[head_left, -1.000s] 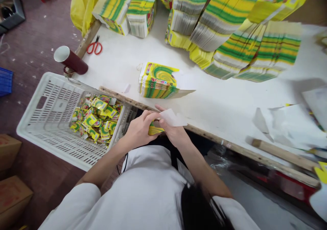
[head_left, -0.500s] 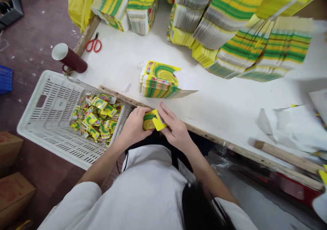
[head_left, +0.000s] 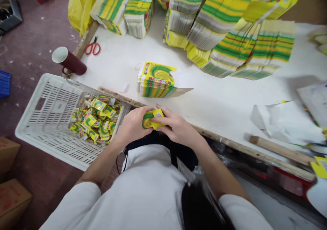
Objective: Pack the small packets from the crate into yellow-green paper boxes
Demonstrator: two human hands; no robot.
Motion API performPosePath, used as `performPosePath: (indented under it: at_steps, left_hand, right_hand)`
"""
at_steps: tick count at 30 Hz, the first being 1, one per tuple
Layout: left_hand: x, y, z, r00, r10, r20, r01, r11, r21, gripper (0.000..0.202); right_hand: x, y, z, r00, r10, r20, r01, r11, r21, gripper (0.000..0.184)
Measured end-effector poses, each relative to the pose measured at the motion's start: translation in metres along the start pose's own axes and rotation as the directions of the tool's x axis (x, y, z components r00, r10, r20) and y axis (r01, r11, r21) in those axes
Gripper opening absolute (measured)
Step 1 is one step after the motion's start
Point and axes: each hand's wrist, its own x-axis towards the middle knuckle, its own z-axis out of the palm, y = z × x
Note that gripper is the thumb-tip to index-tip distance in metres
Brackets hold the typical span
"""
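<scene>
Just off the table's front edge, both my hands hold a small yellow and green printed carton [head_left: 148, 121]. My left hand [head_left: 134, 125] is closed round its left end. The fingers of my right hand [head_left: 176, 125] press on the yellow flap at the right end, which bears a barcode. Beyond my hands, a stack of flat printed cartons [head_left: 157, 80] lies on the white table [head_left: 209, 104]. To the left, a white plastic crate [head_left: 61, 105] holds a heap of small folded cartons [head_left: 98, 117] of the same colours.
Bundles of flat cartons [head_left: 219, 25] line the back of the table. Red-handled scissors [head_left: 92, 48] and a dark red mug [head_left: 73, 62] are at its left edge. Crumpled white paper [head_left: 286, 121] and a wooden strip [head_left: 281, 150] lie at the right.
My right-hand fingers have moved over the carton's right end, and its yellow flap now sits folded in closer. The view has shifted slightly.
</scene>
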Motion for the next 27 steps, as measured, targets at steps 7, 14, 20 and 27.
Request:
performPosePath:
  at_steps: [7, 14, 20, 27]
  left_hand:
    - [-0.008, -0.006, -0.001, 0.997, -0.075, -0.03, 0.074, 0.996, -0.05, 0.063]
    - [-0.003, -0.01, 0.0, 1.0, -0.023, -0.004, 0.023, 1.0, -0.006, 0.059]
    - [-0.003, -0.009, 0.002, 0.999, 0.028, -0.032, -0.026, 0.998, 0.055, 0.056]
    - [-0.038, -0.057, -0.073, 0.955, -0.297, -0.001, 0.277, 0.89, 0.361, 0.054]
  right_hand:
    - [0.007, -0.001, 0.026, 0.987, -0.026, -0.156, 0.027, 1.0, 0.005, 0.031]
    - [0.01, -0.001, 0.01, 0.997, 0.005, -0.078, 0.0, 0.998, 0.068, 0.024]
    - [0.015, -0.005, 0.044, 0.929, 0.171, -0.329, -0.109, 0.974, 0.198, 0.068]
    - [0.031, -0.021, -0.009, 0.891, -0.08, -0.447, 0.01, 0.988, -0.156, 0.055]
